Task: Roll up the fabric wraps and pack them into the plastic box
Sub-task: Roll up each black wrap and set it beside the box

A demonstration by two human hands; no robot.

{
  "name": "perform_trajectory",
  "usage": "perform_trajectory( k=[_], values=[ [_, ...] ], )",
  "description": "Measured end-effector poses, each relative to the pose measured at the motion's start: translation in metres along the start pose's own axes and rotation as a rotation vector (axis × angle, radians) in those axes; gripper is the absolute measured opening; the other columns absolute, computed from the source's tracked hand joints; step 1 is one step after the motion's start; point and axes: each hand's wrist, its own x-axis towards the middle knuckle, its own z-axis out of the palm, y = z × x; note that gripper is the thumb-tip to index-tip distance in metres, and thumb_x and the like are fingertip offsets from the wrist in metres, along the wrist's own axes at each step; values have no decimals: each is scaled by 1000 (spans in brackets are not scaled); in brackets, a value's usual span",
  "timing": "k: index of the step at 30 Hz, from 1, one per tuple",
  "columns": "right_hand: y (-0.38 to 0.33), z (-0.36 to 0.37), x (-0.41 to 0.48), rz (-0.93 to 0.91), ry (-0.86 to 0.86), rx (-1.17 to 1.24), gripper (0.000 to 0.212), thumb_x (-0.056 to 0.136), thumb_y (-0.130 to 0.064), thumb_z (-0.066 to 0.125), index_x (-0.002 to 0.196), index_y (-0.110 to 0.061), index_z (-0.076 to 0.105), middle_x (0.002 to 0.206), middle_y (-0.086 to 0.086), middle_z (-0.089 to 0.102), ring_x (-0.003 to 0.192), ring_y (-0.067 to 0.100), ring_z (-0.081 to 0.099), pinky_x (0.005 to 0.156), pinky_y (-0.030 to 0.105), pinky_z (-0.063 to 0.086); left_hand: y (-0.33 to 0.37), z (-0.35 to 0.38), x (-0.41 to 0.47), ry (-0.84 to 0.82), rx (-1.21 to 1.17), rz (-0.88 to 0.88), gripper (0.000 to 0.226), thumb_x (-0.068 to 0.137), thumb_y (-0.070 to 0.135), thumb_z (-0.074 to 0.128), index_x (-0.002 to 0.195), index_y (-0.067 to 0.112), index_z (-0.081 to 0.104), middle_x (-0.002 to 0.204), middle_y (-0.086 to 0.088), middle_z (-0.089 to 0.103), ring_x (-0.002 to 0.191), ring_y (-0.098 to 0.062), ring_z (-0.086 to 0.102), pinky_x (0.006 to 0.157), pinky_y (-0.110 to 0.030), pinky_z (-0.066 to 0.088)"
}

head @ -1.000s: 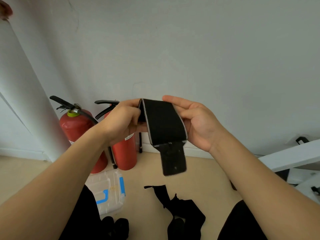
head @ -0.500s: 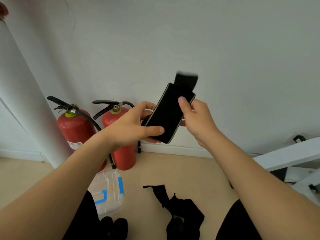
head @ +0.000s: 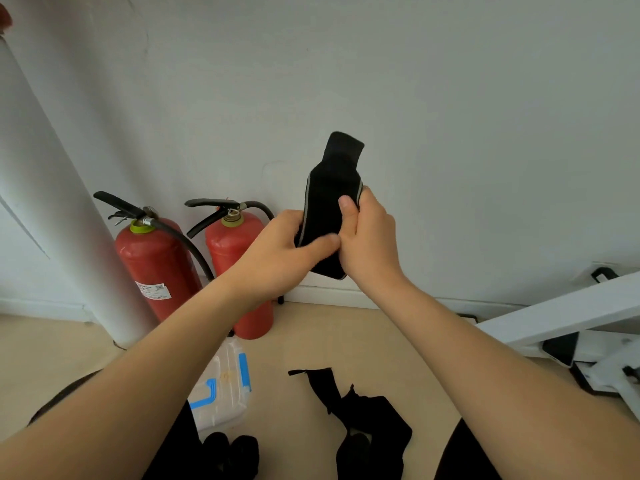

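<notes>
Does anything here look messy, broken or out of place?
Nothing looks broken or spilled. The only untidy spot is the heap of black wraps crumpled on the floor, unrolled. The left hand and right hand grip another wrap in the air.

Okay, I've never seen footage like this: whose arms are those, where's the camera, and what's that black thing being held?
No machine here: a person works bare-handed, filmed by a wide-angle camera worn on their head, looking forward and down. The left hand and right hand both grip a black fabric wrap, its narrow tab end pointing up. On the floor below lie a clear plastic box with blue latches and a heap of loose black wraps. Two red fire extinguishers stand by the wall.
</notes>
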Motion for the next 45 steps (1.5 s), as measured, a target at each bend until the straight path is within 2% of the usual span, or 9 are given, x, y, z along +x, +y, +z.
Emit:
perform_trajectory(
  k=[6,12,17,20,24,27,31,37,45],
  values=[
    [0,9,-5,15,32,25,20,115,-22,48,100,-12,57,69,-8,52,63,17,49,54,23,33,-9,4,2,85,158,-302,50,108,57,53,106,7,52,70,-4,54,42,-13,55,49,-33,47],
    [10,10,4,481,-188,294,28,101,-20,59,75,-10,58,72,7,56,69,25,55,66,39,48,-5,-3,-1,79,230,-148,31,104,39,69,116,16,54,100,-4,71,71,-17,77,68,-39,66],
    [1,8,3,591,-352,603,27,114,-26,49,114,-7,69,113,20,78,94,30,80,73,44,67,-3,-12,-4,74,171,-34,25,98,17,78,112,14,57,103,-7,73,94,-27,74,87,-55,61],
    [-5,5,5,389,-263,490,25,116,-24,46,114,-7,64,107,16,75,91,26,78,69,42,66,-2,-13,-5,94,-17,-28,27,99,18,78,119,15,59,111,-9,75,101,-29,78,91,-50,65],
    [-7,2,2,-67,-48,137,13,116,-21,46,106,-16,53,88,-10,60,77,-6,58,63,12,45,1,2,-2,148,-180,-72,28,106,31,69,128,18,58,115,-3,76,101,-14,79,82,-27,66],
    [-8,8,-8,56,-49,195,13,115,-21,47,109,-15,57,91,-8,64,81,-6,61,63,10,46,-1,3,0,61,-173,-160,30,111,37,59,129,13,59,113,-8,76,98,-19,78,77,-37,68],
    [-8,-2,-4,465,-247,628,15,105,-20,64,104,-8,74,95,12,79,88,28,77,67,37,61,-3,1,-3,32,-38,-97,25,108,25,65,130,15,57,112,-6,72,96,-17,77,72,-39,69],
    [3,-11,2,33,-108,205,15,103,-22,71,114,-13,67,102,0,76,96,18,73,81,37,60,-4,-4,2,65,-98,-93,19,101,13,75,116,9,64,114,-13,71,99,-20,79,77,-38,69],
    [1,-8,4,-17,69,122,22,108,-23,64,125,-12,56,92,-13,67,86,6,66,68,20,50,1,2,-5,41,80,-28,22,109,36,62,117,15,61,96,-3,76,78,-19,78,70,-36,65]
  ],
)
